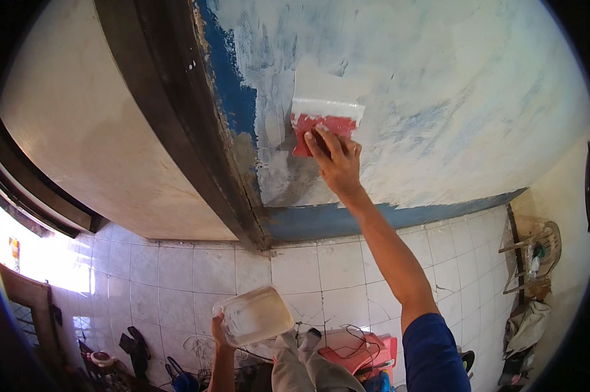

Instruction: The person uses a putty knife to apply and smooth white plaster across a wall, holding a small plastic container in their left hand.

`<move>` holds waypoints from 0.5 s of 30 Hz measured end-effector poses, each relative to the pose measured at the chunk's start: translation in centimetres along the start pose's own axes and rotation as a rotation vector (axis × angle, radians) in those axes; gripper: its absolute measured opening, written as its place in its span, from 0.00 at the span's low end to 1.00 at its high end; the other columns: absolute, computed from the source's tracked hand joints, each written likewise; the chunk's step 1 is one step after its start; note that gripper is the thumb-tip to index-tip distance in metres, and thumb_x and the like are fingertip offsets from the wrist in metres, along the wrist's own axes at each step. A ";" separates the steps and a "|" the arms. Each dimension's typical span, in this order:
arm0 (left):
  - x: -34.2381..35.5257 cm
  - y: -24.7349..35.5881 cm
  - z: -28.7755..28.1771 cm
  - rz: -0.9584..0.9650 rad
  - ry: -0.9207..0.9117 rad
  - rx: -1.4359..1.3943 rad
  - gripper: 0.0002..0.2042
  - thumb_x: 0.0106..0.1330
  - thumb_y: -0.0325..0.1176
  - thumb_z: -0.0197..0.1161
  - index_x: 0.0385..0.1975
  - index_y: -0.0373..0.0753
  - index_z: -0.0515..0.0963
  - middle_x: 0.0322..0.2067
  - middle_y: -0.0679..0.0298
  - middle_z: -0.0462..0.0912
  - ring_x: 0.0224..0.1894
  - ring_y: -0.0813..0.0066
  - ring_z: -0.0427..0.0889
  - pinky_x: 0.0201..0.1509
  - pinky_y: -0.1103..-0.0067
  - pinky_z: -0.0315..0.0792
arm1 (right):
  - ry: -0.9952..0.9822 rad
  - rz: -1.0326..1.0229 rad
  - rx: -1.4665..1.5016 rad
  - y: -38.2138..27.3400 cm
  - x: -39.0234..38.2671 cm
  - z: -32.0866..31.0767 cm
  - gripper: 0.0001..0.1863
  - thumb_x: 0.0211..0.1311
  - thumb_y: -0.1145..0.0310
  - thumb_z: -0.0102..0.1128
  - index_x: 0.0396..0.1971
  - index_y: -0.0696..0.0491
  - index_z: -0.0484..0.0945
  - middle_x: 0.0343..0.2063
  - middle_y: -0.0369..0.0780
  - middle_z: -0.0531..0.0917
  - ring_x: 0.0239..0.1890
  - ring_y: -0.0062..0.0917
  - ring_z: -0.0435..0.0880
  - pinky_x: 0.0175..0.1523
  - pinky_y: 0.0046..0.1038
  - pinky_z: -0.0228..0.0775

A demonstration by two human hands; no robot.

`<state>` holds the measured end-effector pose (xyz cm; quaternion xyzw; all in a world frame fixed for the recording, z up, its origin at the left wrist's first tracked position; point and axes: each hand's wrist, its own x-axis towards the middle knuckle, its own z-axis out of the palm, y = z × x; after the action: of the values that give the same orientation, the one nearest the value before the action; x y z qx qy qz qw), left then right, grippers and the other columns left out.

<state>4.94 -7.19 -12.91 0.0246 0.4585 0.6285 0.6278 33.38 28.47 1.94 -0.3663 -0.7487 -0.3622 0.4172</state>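
My right hand (339,163) grips a red flat scraper (301,140), pressed on the wall (432,65) with a band of white paste along its upper edge. The wall is mostly coated patchy white, with blue showing along its left side and bottom. My left hand (222,330) holds a translucent rectangular tub (254,312) with pale residue inside, low over the tiled floor.
A dark frame (171,111) borders the wall's left. Below are white floor tiles (308,268), red plastic items (366,356), cables and tools. A chair (546,251) and piled cloth (526,326) stand at the right; a bright doorway (14,228) is at left.
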 end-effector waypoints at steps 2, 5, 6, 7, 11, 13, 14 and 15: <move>0.1 -0.3 -0.5 -0.014 0.037 -0.018 0.24 0.61 0.46 0.52 0.50 0.35 0.72 0.43 0.57 0.80 0.42 0.61 0.80 0.47 0.68 0.76 | -0.042 0.012 0.039 -0.6 -2.4 0.6 0.29 0.51 0.76 0.61 0.55 0.38 0.76 0.58 0.29 0.72 0.45 0.26 0.69 0.46 0.31 0.59; 0.4 -1.1 -1.2 0.001 0.059 0.008 0.25 0.61 0.47 0.51 0.52 0.35 0.71 0.43 0.57 0.80 0.42 0.61 0.80 0.48 0.69 0.76 | -0.108 0.013 0.080 -1.6 -6.2 0.4 0.31 0.47 0.78 0.62 0.55 0.39 0.77 0.57 0.30 0.73 0.46 0.25 0.69 0.45 0.31 0.59; 0.5 -1.3 -1.2 -0.003 0.061 0.006 0.25 0.61 0.47 0.51 0.52 0.35 0.71 0.43 0.57 0.80 0.42 0.61 0.80 0.48 0.69 0.76 | -0.119 -0.003 0.105 -2.0 -7.2 -0.2 0.31 0.48 0.78 0.61 0.55 0.39 0.77 0.57 0.30 0.73 0.44 0.25 0.70 0.44 0.30 0.60; 0.5 -1.3 -1.0 -0.027 0.055 -0.004 0.25 0.61 0.47 0.51 0.52 0.34 0.71 0.43 0.57 0.80 0.43 0.61 0.80 0.48 0.69 0.75 | -0.128 -0.018 0.127 -2.1 -7.7 -0.8 0.30 0.49 0.77 0.61 0.55 0.38 0.77 0.56 0.31 0.74 0.43 0.25 0.71 0.44 0.29 0.60; 1.5 -2.1 -2.4 -0.044 -0.019 -0.030 0.26 0.62 0.48 0.52 0.53 0.34 0.71 0.45 0.56 0.79 0.44 0.61 0.80 0.49 0.69 0.75 | 0.038 -0.010 0.247 -0.6 -1.8 -4.7 0.27 0.52 0.71 0.63 0.55 0.37 0.76 0.54 0.29 0.75 0.39 0.22 0.74 0.37 0.27 0.60; 1.7 -2.3 -2.6 -0.001 -0.020 -0.010 0.26 0.62 0.49 0.52 0.54 0.35 0.71 0.45 0.56 0.79 0.44 0.61 0.80 0.49 0.69 0.75 | 0.203 -0.038 0.105 1.0 4.2 -5.2 0.28 0.50 0.74 0.64 0.54 0.35 0.77 0.53 0.29 0.75 0.39 0.22 0.73 0.36 0.27 0.58; 1.8 -2.4 -2.4 0.042 -0.028 0.006 0.27 0.62 0.49 0.52 0.54 0.35 0.70 0.46 0.56 0.79 0.45 0.61 0.80 0.49 0.68 0.75 | 0.182 -0.072 0.055 1.8 7.0 -5.7 0.29 0.50 0.75 0.63 0.54 0.35 0.77 0.51 0.29 0.76 0.37 0.22 0.73 0.35 0.27 0.57; 2.0 -2.4 -1.7 0.035 -0.032 0.004 0.27 0.62 0.49 0.52 0.54 0.35 0.70 0.46 0.56 0.79 0.45 0.61 0.80 0.49 0.68 0.75 | 0.156 -0.108 -0.005 2.8 8.8 -6.0 0.29 0.50 0.76 0.63 0.54 0.35 0.77 0.50 0.29 0.76 0.36 0.22 0.72 0.35 0.27 0.57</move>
<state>5.36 -7.01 -16.42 0.0439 0.4492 0.6380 0.6239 34.58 26.88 12.82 -0.2972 -0.7316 -0.4133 0.4535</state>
